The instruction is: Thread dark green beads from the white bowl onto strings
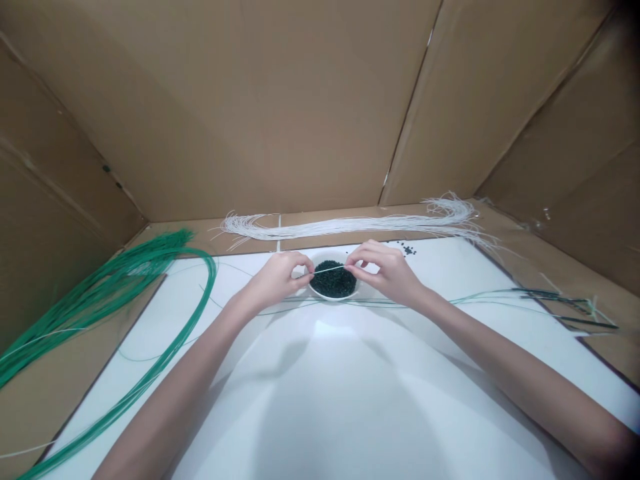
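A thin pale green strand (329,269) is stretched between my two hands, just above a white bowl (336,299) of small dark green beads (334,285). My left hand (280,277) pinches the strand between thumb and fingers at the bowl's left side. At the right side my right hand (381,267) pinches it too, with its other fingers curled. Whether a bead sits at either fingertip is too small to tell. Long thin green strands (380,303) run across the white sheet on the near side of the bowl.
Green strands in a thick bundle (165,353) curve along the left. A bundle of white strands (340,227) lies along the back. Loose beads (409,249) are scattered behind my right hand. Dark beaded strands (575,307) lie at right. Cardboard walls (260,100) surround the white surface (340,400).
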Action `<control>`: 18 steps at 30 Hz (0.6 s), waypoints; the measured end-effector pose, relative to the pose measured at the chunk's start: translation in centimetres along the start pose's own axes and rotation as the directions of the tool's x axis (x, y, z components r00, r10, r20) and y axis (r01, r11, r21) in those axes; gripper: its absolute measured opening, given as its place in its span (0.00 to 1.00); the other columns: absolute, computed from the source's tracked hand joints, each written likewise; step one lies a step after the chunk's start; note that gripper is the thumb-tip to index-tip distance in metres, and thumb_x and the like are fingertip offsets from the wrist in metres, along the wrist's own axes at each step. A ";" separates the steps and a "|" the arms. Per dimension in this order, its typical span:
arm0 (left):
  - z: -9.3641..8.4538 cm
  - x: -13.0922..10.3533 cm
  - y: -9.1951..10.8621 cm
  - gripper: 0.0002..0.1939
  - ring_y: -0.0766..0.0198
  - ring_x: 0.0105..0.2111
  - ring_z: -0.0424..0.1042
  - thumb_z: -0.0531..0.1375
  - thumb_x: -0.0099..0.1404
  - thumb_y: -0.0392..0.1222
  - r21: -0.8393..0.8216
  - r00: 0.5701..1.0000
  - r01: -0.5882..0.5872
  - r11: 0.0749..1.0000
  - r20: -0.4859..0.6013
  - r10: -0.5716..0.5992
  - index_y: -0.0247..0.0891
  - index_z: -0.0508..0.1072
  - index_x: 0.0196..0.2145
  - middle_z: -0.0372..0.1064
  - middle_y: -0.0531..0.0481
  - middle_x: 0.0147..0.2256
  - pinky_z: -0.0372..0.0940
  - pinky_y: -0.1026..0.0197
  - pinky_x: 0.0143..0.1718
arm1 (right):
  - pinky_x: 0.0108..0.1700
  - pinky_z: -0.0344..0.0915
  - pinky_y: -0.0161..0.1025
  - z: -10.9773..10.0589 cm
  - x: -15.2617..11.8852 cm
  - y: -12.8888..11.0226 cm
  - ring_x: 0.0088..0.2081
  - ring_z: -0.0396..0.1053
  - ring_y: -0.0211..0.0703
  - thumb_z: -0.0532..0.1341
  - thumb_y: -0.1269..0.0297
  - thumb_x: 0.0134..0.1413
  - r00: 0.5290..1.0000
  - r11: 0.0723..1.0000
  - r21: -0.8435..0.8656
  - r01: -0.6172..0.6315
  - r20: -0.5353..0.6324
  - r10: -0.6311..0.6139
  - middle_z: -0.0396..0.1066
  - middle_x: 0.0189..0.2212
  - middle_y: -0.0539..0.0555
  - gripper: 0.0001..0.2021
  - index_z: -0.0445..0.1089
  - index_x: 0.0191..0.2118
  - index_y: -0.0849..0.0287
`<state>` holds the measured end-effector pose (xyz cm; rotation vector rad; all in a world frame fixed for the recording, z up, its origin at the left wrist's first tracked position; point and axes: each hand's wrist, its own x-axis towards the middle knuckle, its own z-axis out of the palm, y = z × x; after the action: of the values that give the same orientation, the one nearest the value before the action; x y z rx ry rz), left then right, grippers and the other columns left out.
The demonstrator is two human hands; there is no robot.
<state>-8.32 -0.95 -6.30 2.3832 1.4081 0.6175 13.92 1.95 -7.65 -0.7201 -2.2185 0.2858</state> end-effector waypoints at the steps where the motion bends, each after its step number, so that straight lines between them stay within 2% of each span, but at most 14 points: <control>1: -0.2 -0.1 0.0 0.07 0.63 0.35 0.68 0.53 0.56 0.40 0.022 1.000 -0.018 1.000 0.006 0.018 0.39 0.71 0.31 0.70 0.51 0.34 0.61 0.62 0.38 | 0.31 0.62 0.35 0.1 0.0 0.0 0.28 0.61 0.37 0.56 0.70 0.50 1.000 1.000 0.002 0.005 0.012 -0.005 0.69 0.25 0.53 0.05 0.68 0.27 0.60; 3: -0.3 -0.2 0.6 0.10 0.61 0.39 0.67 0.55 0.55 0.42 0.032 0.999 -0.048 0.998 -0.014 0.048 0.39 0.70 0.36 0.69 0.49 0.39 0.60 0.61 0.41 | 0.31 0.62 0.35 0.4 0.0 -0.3 0.28 0.61 0.37 0.56 0.70 0.50 1.000 1.000 0.011 0.008 0.027 -0.009 0.68 0.25 0.53 0.05 0.68 0.27 0.60; 6: 0.2 -0.3 1.8 0.16 0.62 0.41 0.67 0.56 0.56 0.44 -0.054 0.996 -0.077 0.996 -0.044 0.074 0.41 0.68 0.43 0.68 0.50 0.42 0.61 0.63 0.41 | 0.30 0.61 0.35 0.7 0.0 -0.9 0.27 0.62 0.37 0.56 0.70 0.50 1.000 1.000 0.025 0.003 0.015 -0.003 0.68 0.24 0.53 0.05 0.68 0.27 0.60; 8: 0.9 -0.3 2.5 0.11 0.65 0.37 0.69 0.53 0.59 0.43 -0.116 0.995 -0.070 0.991 -0.075 0.062 0.41 0.70 0.39 0.70 0.52 0.38 0.61 0.66 0.38 | 0.31 0.61 0.34 0.8 0.2 -1.2 0.27 0.62 0.36 0.56 0.69 0.50 1.000 0.999 0.035 -0.004 0.013 0.003 0.68 0.24 0.52 0.05 0.68 0.27 0.60; 11: 1.9 -0.1 2.6 0.10 0.67 0.31 0.69 0.51 0.61 0.41 -0.176 0.988 0.003 0.984 -0.149 -0.030 0.40 0.72 0.32 0.72 0.54 0.32 0.62 0.67 0.35 | 0.31 0.61 0.34 0.7 0.5 -1.5 0.27 0.63 0.36 0.57 0.68 0.49 0.996 0.995 0.065 -0.076 0.056 0.072 0.68 0.24 0.52 0.04 0.67 0.27 0.60; 13: 2.3 0.0 2.2 0.10 0.67 0.30 0.69 0.52 0.60 0.41 -0.224 0.981 0.058 0.973 -0.166 -0.097 0.39 0.73 0.31 0.72 0.53 0.31 0.62 0.67 0.34 | 0.31 0.62 0.33 0.8 0.8 -1.2 0.27 0.64 0.35 0.58 0.68 0.47 0.976 0.979 0.094 -0.182 0.137 0.169 0.69 0.26 0.51 0.04 0.67 0.31 0.61; 15: 2.6 0.1 1.8 0.10 0.66 0.29 0.70 0.52 0.59 0.41 -0.267 0.976 0.099 0.959 -0.163 -0.146 0.38 0.73 0.31 0.73 0.52 0.31 0.63 0.67 0.34 | 0.31 0.63 0.32 1.1 1.2 -0.8 0.27 0.66 0.35 0.61 0.68 0.43 0.931 0.962 0.046 -0.269 0.267 0.247 0.69 0.27 0.51 0.08 0.67 0.34 0.61; 18: 2.8 0.2 1.4 0.10 0.66 0.28 0.70 0.53 0.58 0.41 -0.306 0.972 0.127 0.943 -0.152 -0.180 0.37 0.73 0.31 0.73 0.52 0.31 0.64 0.66 0.33 | 0.30 0.61 0.33 2.0 1.4 0.3 0.28 0.67 0.39 0.62 0.70 0.39 0.850 0.967 -0.130 -0.220 0.460 0.255 0.71 0.26 0.52 0.08 0.70 0.32 0.60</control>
<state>-5.74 -1.53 -8.00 2.0053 1.4415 0.9453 11.84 3.01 -8.26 -1.0611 -2.6107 0.5588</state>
